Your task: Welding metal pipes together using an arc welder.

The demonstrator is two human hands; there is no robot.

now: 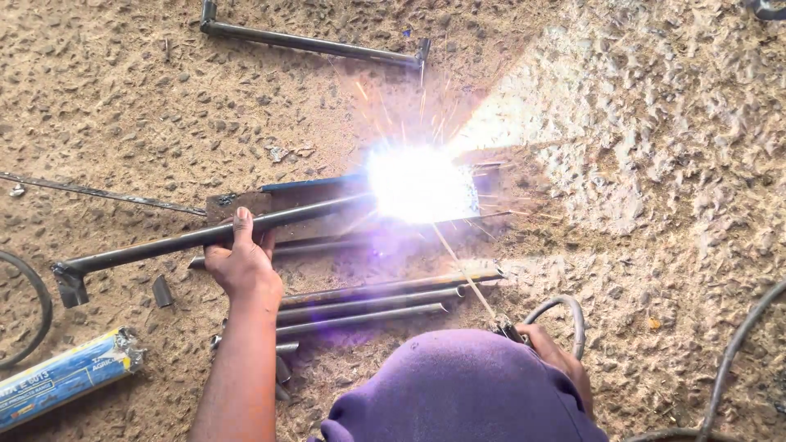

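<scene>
Blue-and-yellow electrode packet [65, 378], lying at lower left on sandy, gravelly ground [671, 164]; a loop of black cable [33, 307] curves just above it at the left edge. A thin flat steel strip [98, 193] runs aslant from the left edge toward a small rusted steel plate [237, 203]. Dark steel pipe [164, 244], with a bracket at its left end, extends rightward across the plate into the glare. Left hand [241, 262], palm down, fingers curled over this pipe and pressing it, thumb laid along its upper side. Below the hand, three further steel pipes [368, 304] lie nearly parallel on the ground, close together, their right ends staggered. A second dark pipe [315, 42] with short end pieces lies well apart at the top. Welding arc [419, 182], a white glare with sparks, hides the joint where the held pipe's right end meets a blue-tinted bar [311, 183]. Welding electrode [467, 274], a thin rod, slants from the arc down to the electrode holder [509, 331]. Right hand [557, 356], closed round the holder, partly hidden behind a purple-clad knee [463, 385]; a grey cable [565, 307] loops from it. Another dark cable [737, 344] curves at lower right.
</scene>
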